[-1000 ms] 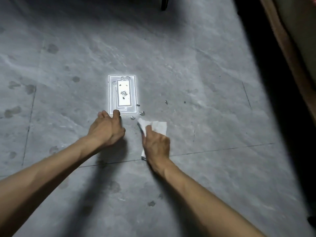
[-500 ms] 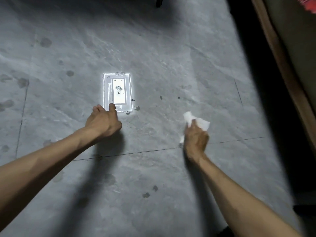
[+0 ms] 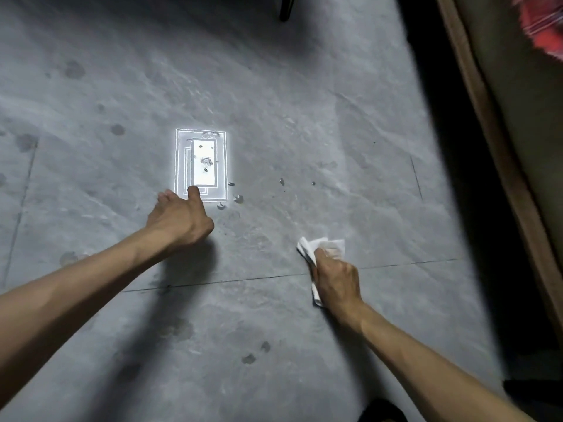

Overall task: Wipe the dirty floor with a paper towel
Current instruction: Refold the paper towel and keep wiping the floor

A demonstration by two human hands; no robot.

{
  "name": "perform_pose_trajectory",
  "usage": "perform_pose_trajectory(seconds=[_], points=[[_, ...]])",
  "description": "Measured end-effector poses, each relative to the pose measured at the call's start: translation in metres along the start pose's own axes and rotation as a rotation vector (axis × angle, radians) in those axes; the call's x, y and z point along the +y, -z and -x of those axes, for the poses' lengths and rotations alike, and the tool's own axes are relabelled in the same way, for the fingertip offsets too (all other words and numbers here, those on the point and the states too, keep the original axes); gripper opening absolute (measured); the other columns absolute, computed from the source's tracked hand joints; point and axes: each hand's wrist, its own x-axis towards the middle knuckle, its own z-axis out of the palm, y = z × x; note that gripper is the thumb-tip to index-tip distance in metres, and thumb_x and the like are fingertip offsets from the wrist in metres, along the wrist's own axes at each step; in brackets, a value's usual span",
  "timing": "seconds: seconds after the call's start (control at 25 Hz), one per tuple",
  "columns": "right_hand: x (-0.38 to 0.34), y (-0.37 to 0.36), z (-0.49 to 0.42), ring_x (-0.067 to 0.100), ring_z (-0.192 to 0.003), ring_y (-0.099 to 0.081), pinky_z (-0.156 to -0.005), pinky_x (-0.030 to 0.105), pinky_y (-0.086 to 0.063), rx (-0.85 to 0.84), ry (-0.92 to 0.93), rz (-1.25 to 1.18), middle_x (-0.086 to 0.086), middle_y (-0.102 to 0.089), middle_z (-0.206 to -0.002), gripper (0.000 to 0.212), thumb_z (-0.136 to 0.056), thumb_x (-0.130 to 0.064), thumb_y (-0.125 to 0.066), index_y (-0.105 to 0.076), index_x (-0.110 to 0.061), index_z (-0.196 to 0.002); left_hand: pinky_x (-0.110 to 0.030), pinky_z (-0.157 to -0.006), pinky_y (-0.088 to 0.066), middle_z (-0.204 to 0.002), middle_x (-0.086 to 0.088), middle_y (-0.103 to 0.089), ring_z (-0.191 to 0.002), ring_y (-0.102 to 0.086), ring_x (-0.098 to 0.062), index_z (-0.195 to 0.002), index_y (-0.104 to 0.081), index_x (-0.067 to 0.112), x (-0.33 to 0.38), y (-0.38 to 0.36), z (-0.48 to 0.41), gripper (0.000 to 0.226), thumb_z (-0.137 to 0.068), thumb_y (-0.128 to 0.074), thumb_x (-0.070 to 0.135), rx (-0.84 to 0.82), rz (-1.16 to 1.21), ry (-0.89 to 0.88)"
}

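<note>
In the head view, my right hand (image 3: 336,278) has its fingers curled over a crumpled paper towel (image 3: 330,245) and presses it flat against the floor (image 3: 304,102). The wad sits just beyond a thin joint line (image 3: 243,280), toward the floor's right edge. I judge that grip suits wiping, since the palm bears down while the towel's loose end sticks out ahead. My left hand (image 3: 179,219) rests knuckles-down nearer the middle of the floor, fingers folded under and nothing in it that I can see. It looks like a prop for my weight rather than a working hand. Its thumb touches the near edge of a bright patch of reflected light (image 3: 202,164). Small wet-looking specks (image 3: 238,198) lie just beside that patch, between my two hands, and they appear to be the nearest dirt not yet wiped. Darker blotches (image 3: 249,358) sit closer to me, between my forearms. There is open floor from the towel leftward to the specks. On the right, a dark shadow and a brown skirting board (image 3: 487,117) close things off, so sweeps that way have less room. A dark furniture leg (image 3: 285,9) stands at the far edge, well apart.
</note>
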Motion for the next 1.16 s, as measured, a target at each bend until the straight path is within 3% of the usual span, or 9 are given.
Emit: perform_pose_trajectory(seconds=[0.08, 0.24, 0.36, 0.48, 0.6, 0.72, 0.92, 1.04, 1.16], points=[[0.013, 0.005, -0.019, 0.035, -0.045, -0.057, -0.036, 0.029, -0.037, -0.025, 0.017, 0.050, 0.012, -0.060, -0.059, 0.026, -0.064, -0.008, -0.075, -0.058, -0.009, -0.083, -0.051, -0.112, -0.025, -0.143, -0.042, -0.024, -0.135, -0.023, -0.051, -0.140, -0.022, 0.000, -0.003, 0.000, -0.001, 0.059, -0.089, -0.044, 0.019, 0.004, 0.005, -0.016], [0.006, 0.008, -0.087, 0.039, -0.063, -0.059, -0.049, 0.033, -0.034, 0.094, -0.329, 0.077, 0.019, -0.062, -0.074, 0.021, -0.075, -0.004, -0.057, -0.056, -0.005, -0.096, -0.051, -0.110, -0.028, -0.140, -0.044, -0.028, -0.134, -0.025, -0.051, -0.139, -0.023, 0.001, -0.007, -0.003, -0.005, 0.060, -0.088, -0.046, 0.020, 0.010, -0.012, -0.030], [-0.004, 0.003, -0.064, 0.037, -0.057, -0.061, -0.047, 0.034, -0.040, 0.042, -0.247, 0.030, 0.016, -0.064, -0.070, 0.013, -0.089, -0.012, -0.054, -0.056, -0.009, -0.101, -0.051, -0.111, -0.026, -0.140, -0.046, -0.026, -0.134, -0.024, -0.053, -0.136, -0.025, 0.001, 0.001, -0.001, -0.002, 0.056, -0.089, -0.045, 0.022, -0.004, -0.034, -0.029], [0.006, 0.008, -0.051, 0.038, -0.056, -0.061, -0.048, 0.031, -0.037, -0.007, -0.160, 0.032, 0.016, -0.064, -0.073, 0.026, -0.073, -0.008, -0.065, -0.057, -0.010, -0.099, -0.047, -0.101, -0.038, -0.129, -0.033, -0.046, -0.121, -0.042, -0.044, -0.134, -0.030, 0.005, -0.006, 0.006, 0.001, 0.051, -0.089, -0.047, 0.024, 0.057, -0.019, -0.054], [0.023, 0.011, -0.120, 0.038, -0.086, -0.061, -0.065, 0.035, -0.040, 0.192, -0.549, -0.045, 0.017, -0.065, -0.095, 0.018, -0.085, -0.011, -0.054, -0.057, -0.007, -0.102, -0.042, -0.093, -0.040, -0.120, -0.022, -0.052, -0.111, -0.049, -0.038, -0.128, -0.040, 0.007, -0.028, 0.013, -0.002, 0.041, -0.090, -0.046, 0.021, 0.259, -0.069, -0.159], [0.012, 0.009, -0.179, 0.038, -0.095, -0.062, -0.080, 0.040, -0.041, 0.233, -0.712, -0.060, 0.020, -0.067, -0.101, 0.023, -0.098, -0.017, -0.040, -0.057, -0.006, -0.110, -0.042, -0.091, -0.040, -0.121, -0.019, -0.049, -0.111, -0.049, -0.037, -0.125, -0.042, 0.007, -0.044, 0.014, -0.007, 0.042, -0.086, -0.052, 0.020, 0.230, -0.047, -0.167], [-0.134, -0.008, -0.156, 0.027, -0.052, -0.060, -0.041, 0.026, -0.034, 0.166, 0.050, -0.022, 0.008, -0.063, -0.063, 0.012, -0.084, -0.021, -0.052, -0.062, -0.015, -0.087, -0.039, -0.082, -0.038, -0.116, -0.019, -0.047, -0.102, -0.051, -0.038, -0.115, -0.039, 0.009, -0.040, 0.018, -0.015, 0.037, -0.080, -0.050, 0.010, 0.157, 0.034, -0.106], [-0.136, -0.009, -0.145, 0.031, -0.048, -0.059, -0.042, 0.025, -0.023, 0.040, 0.600, -0.085, 0.009, -0.062, -0.062, 0.027, -0.070, -0.014, -0.072, -0.051, -0.014, -0.087, -0.036, -0.078, -0.034, -0.120, -0.019, -0.050, -0.103, -0.052, -0.037, -0.114, -0.040, 0.010, -0.042, 0.019, -0.015, 0.032, -0.084, -0.049, 0.012, 0.167, 0.049, -0.096], [-0.038, 0.013, -0.161, 0.037, -0.078, -0.066, -0.055, 0.035, -0.044, -0.141, 0.378, 0.052, 0.016, -0.068, -0.096, 0.063, -0.060, -0.013, -0.079, -0.052, -0.014, -0.117, -0.036, -0.079, -0.035, -0.125, -0.017, -0.049, -0.106, -0.051, -0.035, -0.116, -0.040, 0.010, -0.044, 0.022, -0.013, 0.038, -0.082, -0.055, 0.016, 0.125, 0.058, -0.099]])
